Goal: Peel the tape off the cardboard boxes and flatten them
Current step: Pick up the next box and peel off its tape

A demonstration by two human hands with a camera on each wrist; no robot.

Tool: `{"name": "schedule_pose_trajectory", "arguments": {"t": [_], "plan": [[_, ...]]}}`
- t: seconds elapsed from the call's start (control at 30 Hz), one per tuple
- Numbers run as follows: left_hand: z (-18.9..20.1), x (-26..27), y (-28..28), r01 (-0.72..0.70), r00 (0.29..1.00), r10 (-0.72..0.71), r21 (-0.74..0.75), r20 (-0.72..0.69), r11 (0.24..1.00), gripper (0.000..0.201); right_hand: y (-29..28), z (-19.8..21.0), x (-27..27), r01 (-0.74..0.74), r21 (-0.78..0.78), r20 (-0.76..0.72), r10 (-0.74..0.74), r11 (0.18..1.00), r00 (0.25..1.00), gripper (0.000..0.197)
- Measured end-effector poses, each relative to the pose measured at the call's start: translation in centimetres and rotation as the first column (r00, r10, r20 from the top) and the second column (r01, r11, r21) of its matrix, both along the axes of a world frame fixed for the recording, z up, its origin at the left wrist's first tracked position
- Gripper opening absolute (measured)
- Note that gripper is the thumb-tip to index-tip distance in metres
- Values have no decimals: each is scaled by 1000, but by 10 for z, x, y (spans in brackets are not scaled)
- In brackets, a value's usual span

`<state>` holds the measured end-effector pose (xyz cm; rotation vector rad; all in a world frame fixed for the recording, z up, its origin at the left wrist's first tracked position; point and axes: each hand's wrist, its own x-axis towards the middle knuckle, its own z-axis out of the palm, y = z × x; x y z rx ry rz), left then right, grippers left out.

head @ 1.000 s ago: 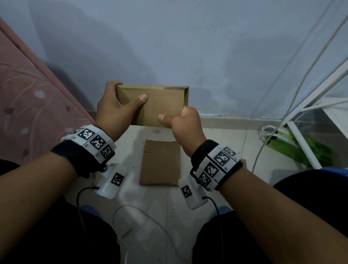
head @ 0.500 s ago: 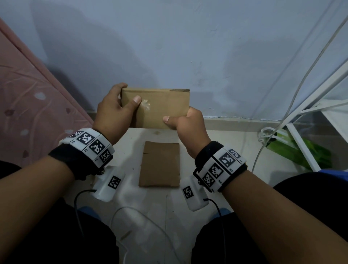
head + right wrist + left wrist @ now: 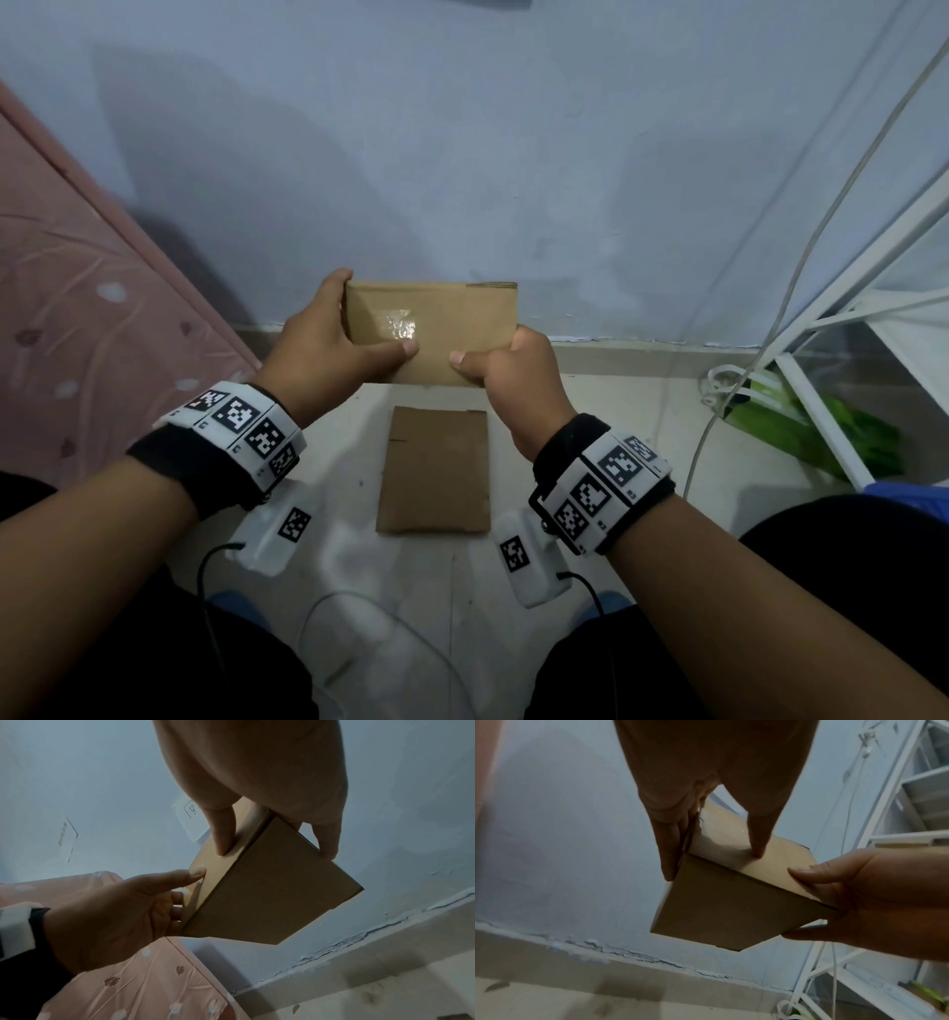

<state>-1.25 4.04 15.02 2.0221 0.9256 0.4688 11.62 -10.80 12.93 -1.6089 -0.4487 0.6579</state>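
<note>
A small brown cardboard box [image 3: 452, 334] is held in the air in front of the wall, its broad face toward me. A patch of clear shiny tape [image 3: 399, 325] sticks on that face. My left hand [image 3: 328, 344] grips the box's left end, thumb lying across the face just below the tape. My right hand [image 3: 513, 370] grips the lower right corner, thumb on the face, fingers behind. The box [image 3: 731, 902] shows from below in the left wrist view, and again, the same box [image 3: 270, 892], in the right wrist view. A flattened cardboard piece [image 3: 435, 468] lies on the floor beneath.
A pale blue wall [image 3: 462, 154] stands close behind the box. A pink patterned bed cover [image 3: 77, 308] borders the left. A white metal rack [image 3: 847, 318], hanging white cables [image 3: 801, 257] and a green bag [image 3: 821, 431] sit to the right. My knees frame the tiled floor [image 3: 359, 565].
The box has turned so its taped face shows toward me. My left thumb slid down and right across the face; my right hand shifted slightly to the right.
</note>
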Motion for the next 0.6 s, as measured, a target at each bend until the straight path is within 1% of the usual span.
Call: {"name": "schedule_pose_trajectory", "arguments": {"t": [0.1,0.3,0.47,0.6], "plan": [[4,1,-4,-12,999,13,19,-30,1000,114,2,0,0,17,-28,47,-15,999,999,37],[11,0,-12,-24,996,30,74,-85,997,112,2,0,-1,0,-53,106,5,999,994,33],[15,0,-15,-20,991,34,111,-126,994,112,3,-2,-5,-1,-58,112,7,998,994,41],[15,-4,-10,11,990,-3,53,-142,999,115,0,0,-5,-16,-47,88,21,999,996,33]]}}
